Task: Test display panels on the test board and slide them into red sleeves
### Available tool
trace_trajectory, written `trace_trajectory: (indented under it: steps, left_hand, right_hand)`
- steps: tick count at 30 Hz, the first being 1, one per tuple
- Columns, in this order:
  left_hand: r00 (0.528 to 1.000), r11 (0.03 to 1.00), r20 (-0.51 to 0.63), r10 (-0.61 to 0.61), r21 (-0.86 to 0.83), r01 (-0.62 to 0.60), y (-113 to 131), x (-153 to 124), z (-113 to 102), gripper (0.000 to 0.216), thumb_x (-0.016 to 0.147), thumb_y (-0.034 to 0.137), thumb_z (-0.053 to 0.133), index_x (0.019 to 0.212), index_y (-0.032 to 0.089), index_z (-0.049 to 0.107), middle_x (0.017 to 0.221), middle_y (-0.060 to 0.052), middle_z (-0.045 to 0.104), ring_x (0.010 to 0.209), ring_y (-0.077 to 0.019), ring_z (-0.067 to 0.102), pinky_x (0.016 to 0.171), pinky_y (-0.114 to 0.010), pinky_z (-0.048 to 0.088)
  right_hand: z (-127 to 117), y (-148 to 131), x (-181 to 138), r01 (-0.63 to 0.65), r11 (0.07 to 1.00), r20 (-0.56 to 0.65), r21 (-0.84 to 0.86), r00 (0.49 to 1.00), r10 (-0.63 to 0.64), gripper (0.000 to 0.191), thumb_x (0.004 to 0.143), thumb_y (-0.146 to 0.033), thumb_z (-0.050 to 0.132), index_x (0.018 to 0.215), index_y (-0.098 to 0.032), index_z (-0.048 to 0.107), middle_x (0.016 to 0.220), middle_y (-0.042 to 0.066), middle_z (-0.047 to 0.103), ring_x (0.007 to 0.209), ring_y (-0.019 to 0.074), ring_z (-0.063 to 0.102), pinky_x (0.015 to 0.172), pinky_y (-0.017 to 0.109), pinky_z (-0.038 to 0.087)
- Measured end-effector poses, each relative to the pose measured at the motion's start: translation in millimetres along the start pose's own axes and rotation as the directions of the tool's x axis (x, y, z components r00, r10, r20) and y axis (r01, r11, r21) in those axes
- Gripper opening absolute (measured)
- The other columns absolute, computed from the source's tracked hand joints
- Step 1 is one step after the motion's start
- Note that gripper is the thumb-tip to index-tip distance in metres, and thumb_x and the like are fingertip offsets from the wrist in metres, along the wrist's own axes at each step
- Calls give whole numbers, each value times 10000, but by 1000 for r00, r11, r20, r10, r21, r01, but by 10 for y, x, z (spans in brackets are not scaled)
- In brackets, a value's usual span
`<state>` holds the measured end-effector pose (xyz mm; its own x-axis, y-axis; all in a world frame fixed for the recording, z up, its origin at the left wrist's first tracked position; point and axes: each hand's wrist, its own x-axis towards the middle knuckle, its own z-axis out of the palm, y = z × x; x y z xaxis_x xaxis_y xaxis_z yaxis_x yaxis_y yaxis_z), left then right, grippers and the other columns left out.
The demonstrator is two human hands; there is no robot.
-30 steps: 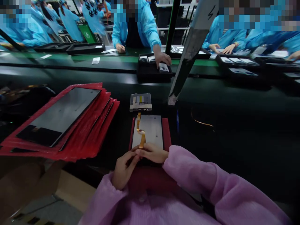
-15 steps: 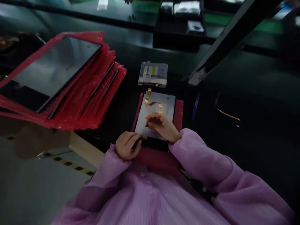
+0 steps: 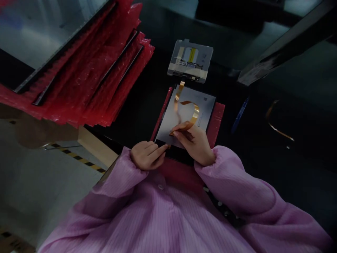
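A flat display panel [image 3: 202, 100] lies back-up on a red bubble-wrap sheet [image 3: 217, 114] on the dark bench. An orange flex ribbon [image 3: 193, 109] curls over it, running up toward a small grey circuit module [image 3: 190, 60] just beyond. My right hand [image 3: 195, 142] pinches the ribbon's near end above the panel. My left hand [image 3: 147, 154] rests at the panel's near left corner, fingers curled with the forefinger pointing at the edge. Both arms are in pink sleeves.
A stack of panels in red bubble wrap [image 3: 79, 63] fills the left of the bench. A dark slanted bar [image 3: 284, 52] crosses the upper right. A loose orange ribbon [image 3: 276, 123] and a blue pen-like item [image 3: 239, 114] lie to the right. Floor shows at lower left.
The view has tilted down and closer; the co-workers left the view. My right hand moved up over the panel, bending the ribbon into a loop. My left hand stays at the near corner.
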<state>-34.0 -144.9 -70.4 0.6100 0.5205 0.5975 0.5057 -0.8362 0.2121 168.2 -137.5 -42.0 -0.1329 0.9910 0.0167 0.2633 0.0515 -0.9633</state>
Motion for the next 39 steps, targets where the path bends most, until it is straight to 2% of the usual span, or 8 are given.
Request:
trace_trajectory:
  steps: [4,10,15,20,25,28,32,39]
  left_hand:
    - [995,997,77,-67,-23,69,0,-11,5,186,828,217,539,903,190,706,532,18,568,478,-83,503,467,-248,306]
    - [997,998,58,-53,-35,55,5,37,-37,144,819,188,574,913,163,680,598,23,619,521,-82,541,517,-221,387]
    - [990,995,109,-86,-48,92,2,35,-34,168,842,219,530,891,197,689,576,25,613,511,-87,551,508,-221,384]
    - [997,997,12,-70,-31,71,35,27,-10,157,815,197,555,927,164,661,556,27,583,496,-88,519,492,-239,346]
    - [993,993,-72,-98,-72,93,66,21,78,174,815,221,524,946,171,629,550,37,556,473,-82,495,453,-272,304]
    - [985,996,-160,-56,-75,44,16,21,166,189,807,232,521,954,169,622,541,42,546,451,-72,485,422,-268,295]
    - [963,997,-270,17,-64,-36,-41,-5,250,180,784,263,550,908,168,638,512,47,519,418,-70,451,391,-254,297]
    - [997,1000,-80,-13,-18,12,-75,-119,379,205,775,316,579,902,203,695,489,32,509,410,-89,453,377,-263,310]
  right_hand:
    - [9,-2,-4,21,998,12,-53,1000,-20,111,914,-201,575,978,-147,648,960,36,644,873,123,621,765,249,504]
    - [28,-30,-38,82,986,42,-148,996,-77,111,906,-144,565,961,-165,659,951,16,644,881,100,618,793,224,497]
    - [32,-31,-61,107,976,57,-188,994,-98,120,915,-172,550,979,-173,651,962,25,643,887,116,624,797,244,514]
    - [33,9,-87,166,968,61,-189,986,-158,106,908,-179,563,984,-196,636,977,23,643,917,120,625,797,232,517]
    - [32,76,-90,108,971,76,-213,993,-94,152,912,-302,563,971,-199,658,964,42,653,868,142,642,713,238,528]
    - [21,117,-54,101,965,84,-243,993,-83,226,895,-395,551,928,-210,676,928,41,666,821,154,652,665,246,533]
    - [-2,143,-28,92,960,79,-264,994,-73,314,857,-514,559,881,-231,692,919,30,681,838,169,666,738,268,560]
    - [-2,140,-5,108,942,50,-317,994,-97,440,806,-644,557,812,-229,700,888,55,689,807,202,679,715,289,582]
